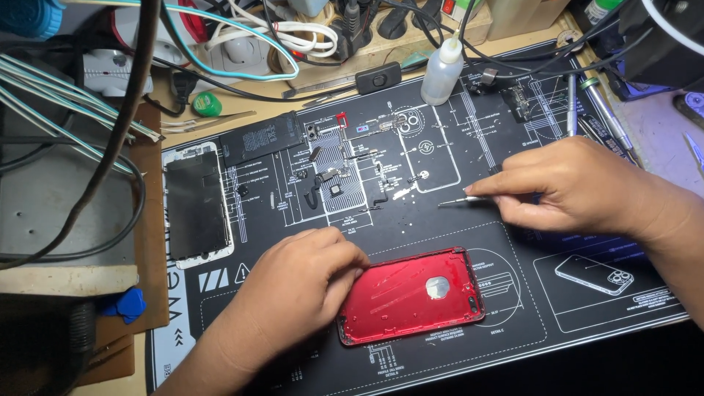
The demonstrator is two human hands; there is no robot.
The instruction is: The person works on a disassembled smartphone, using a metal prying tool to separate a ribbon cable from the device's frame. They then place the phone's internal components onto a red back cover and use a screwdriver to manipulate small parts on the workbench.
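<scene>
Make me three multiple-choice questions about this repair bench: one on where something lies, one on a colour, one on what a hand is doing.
1. Where is the detached phone screen?
A. at the mat's left edge
B. under the right hand
C. on the red housing

2. What colour is the phone housing?
A. blue
B. red
C. green

3. What is the right hand doing?
A. resting flat and empty
B. pinching a thin metal tool
C. gripping the squeeze bottle

Answers: 1 A, it lies by the left border; 2 B, plainly red beside the left hand; 3 B, fingers close on the tool.
</scene>
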